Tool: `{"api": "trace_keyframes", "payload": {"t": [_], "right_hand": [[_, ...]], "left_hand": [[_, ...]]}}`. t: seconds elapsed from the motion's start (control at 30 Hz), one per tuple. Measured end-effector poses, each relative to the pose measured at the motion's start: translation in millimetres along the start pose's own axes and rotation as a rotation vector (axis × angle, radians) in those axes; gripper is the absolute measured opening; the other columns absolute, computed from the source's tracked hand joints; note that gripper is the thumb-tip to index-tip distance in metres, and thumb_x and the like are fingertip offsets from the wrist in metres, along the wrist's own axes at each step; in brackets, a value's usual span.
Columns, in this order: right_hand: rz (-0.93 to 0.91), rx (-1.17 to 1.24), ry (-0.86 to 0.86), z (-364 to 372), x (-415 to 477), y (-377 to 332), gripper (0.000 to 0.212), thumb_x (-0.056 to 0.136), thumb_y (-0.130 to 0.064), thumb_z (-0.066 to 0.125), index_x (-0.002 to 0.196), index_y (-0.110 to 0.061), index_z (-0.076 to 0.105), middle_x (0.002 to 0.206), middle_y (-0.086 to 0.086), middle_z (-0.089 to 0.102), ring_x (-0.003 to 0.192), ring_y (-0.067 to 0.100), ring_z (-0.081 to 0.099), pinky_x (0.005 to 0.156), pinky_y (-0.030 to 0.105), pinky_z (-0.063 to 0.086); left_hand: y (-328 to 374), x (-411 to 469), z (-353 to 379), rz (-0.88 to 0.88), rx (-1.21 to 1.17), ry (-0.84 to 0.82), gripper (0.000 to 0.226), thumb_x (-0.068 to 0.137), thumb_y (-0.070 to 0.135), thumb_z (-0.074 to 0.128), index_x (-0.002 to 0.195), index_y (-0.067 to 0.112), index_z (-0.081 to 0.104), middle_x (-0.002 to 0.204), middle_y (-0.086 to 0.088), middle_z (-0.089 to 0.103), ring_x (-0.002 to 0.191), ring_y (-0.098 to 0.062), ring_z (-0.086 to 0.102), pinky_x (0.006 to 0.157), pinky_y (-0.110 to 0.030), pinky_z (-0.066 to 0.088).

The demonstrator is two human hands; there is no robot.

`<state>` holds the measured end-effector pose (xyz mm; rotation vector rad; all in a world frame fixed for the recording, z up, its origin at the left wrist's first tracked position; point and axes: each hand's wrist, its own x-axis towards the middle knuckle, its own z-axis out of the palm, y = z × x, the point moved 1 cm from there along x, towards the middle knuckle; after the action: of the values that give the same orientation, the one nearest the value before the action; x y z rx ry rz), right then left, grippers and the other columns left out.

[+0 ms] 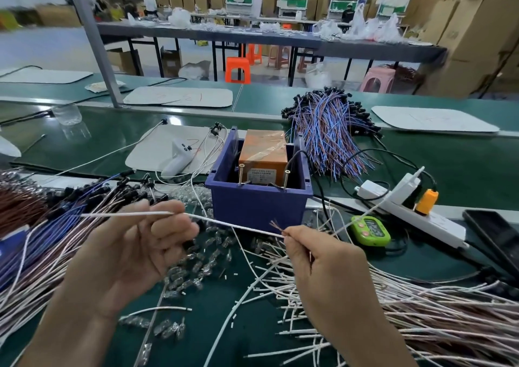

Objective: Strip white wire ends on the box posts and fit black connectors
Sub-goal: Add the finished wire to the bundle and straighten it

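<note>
My left hand (140, 243) pinches a white wire (230, 225) that runs rightward to my right hand (320, 257). My right hand pinches a wire end with bare copper strands (275, 224) fanning out above its fingertips, and another white wire runs from it up to the right. Just behind both hands stands the blue box (258, 201) with two upright screw posts (241, 174) on its near rim and an orange block inside. Loose white wires (393, 305) lie in a heap at the right. Wires with black connectors (84, 198) lie at the left.
A bundle of blue and brown wires (328, 130) lies behind the box. At the right are a white power strip (407, 206), a green timer (370, 230) and a black phone (494, 234). A white controller (178, 156) rests on a pad. Small clear parts (196, 265) litter the green mat.
</note>
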<state>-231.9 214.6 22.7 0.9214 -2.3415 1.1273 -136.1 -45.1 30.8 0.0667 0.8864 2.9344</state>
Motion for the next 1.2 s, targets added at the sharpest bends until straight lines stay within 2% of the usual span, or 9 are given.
{"api": "trace_keyframes", "payload": {"t": [0.07,0.13,0.2,0.3,0.47,0.67,0.8,0.9,1.2], "right_hand": [[0.050,0.041,-0.085,6,-4,-1,0.020,0.097,-0.035,0.056,0.093,-0.023,0.072,0.066,-0.007,0.066,0.058,0.013,0.059,0.056,0.034,0.050],[0.096,0.080,-0.171,13,-8,1,0.016,0.098,-0.035,0.057,0.095,-0.025,0.069,0.065,-0.006,0.063,0.061,0.016,0.057,0.055,0.028,0.044],[0.123,0.088,-0.227,16,-9,2,0.010,0.098,-0.033,0.060,0.098,-0.027,0.069,0.071,-0.011,0.066,0.065,0.012,0.059,0.055,0.022,0.042],[0.150,0.078,-0.146,11,-5,3,0.012,0.095,-0.030,0.067,0.101,-0.033,0.077,0.087,-0.025,0.073,0.084,-0.002,0.067,0.074,0.012,0.050],[0.271,0.355,0.047,-4,11,7,0.020,0.096,-0.018,0.066,0.093,-0.033,0.079,0.074,-0.013,0.071,0.061,0.005,0.062,0.053,0.018,0.045],[0.211,0.250,-0.040,-30,44,5,0.020,0.100,-0.020,0.056,0.101,-0.038,0.065,0.064,-0.001,0.065,0.046,0.007,0.046,0.048,0.021,0.035],[0.181,0.212,-0.110,-35,65,6,0.018,0.096,-0.018,0.065,0.082,-0.026,0.059,0.059,-0.004,0.068,0.041,0.005,0.047,0.045,0.016,0.036],[0.182,0.169,-0.167,-31,75,12,0.021,0.089,-0.017,0.076,0.072,-0.025,0.065,0.059,-0.008,0.068,0.047,0.006,0.056,0.049,0.017,0.042],[0.162,0.101,-0.144,-21,87,25,0.020,0.081,-0.019,0.082,0.067,-0.026,0.070,0.056,-0.011,0.066,0.050,0.007,0.058,0.049,0.013,0.043]], "left_hand": [[-6,5,-7,0.090,0.026,-0.042,0.046,0.109,0.001,0.017,0.148,-0.018,0.034,0.145,-0.041,0.046,0.145,-0.049,0.038,0.116,-0.045,0.041],[-16,19,-6,0.174,0.101,0.021,0.040,0.099,-0.010,0.040,0.133,-0.009,0.061,0.128,-0.032,0.066,0.128,-0.037,0.061,0.098,-0.032,0.057],[-20,24,-10,0.361,0.403,0.400,0.021,0.075,0.006,0.072,0.091,0.011,0.084,0.090,-0.014,0.079,0.088,-0.019,0.078,0.066,-0.019,0.061],[-32,30,-2,0.412,0.793,0.563,0.025,0.057,0.023,0.091,0.080,0.016,0.084,0.086,-0.005,0.080,0.078,-0.011,0.076,0.065,-0.016,0.058],[-43,32,9,0.360,0.877,0.551,0.017,0.073,0.023,0.076,0.087,0.017,0.083,0.103,-0.001,0.080,0.098,-0.012,0.076,0.078,-0.020,0.060],[-47,35,28,0.486,1.123,0.615,0.016,0.093,0.024,0.070,0.088,0.032,0.082,0.064,-0.008,0.067,0.058,-0.020,0.058,0.060,-0.037,0.053],[-48,43,39,0.609,1.537,0.689,0.022,0.096,0.026,0.065,0.087,0.041,0.078,0.058,0.009,0.065,0.044,-0.008,0.050,0.042,-0.015,0.036],[-46,48,46,0.685,1.728,0.756,0.013,0.091,0.028,0.067,0.081,0.033,0.075,0.072,0.026,0.066,0.069,0.001,0.061,0.064,-0.011,0.044],[-50,50,36,0.686,1.766,0.942,0.020,0.088,0.029,0.069,0.069,0.035,0.071,0.069,0.027,0.064,0.072,0.002,0.061,0.055,-0.009,0.042]]}}
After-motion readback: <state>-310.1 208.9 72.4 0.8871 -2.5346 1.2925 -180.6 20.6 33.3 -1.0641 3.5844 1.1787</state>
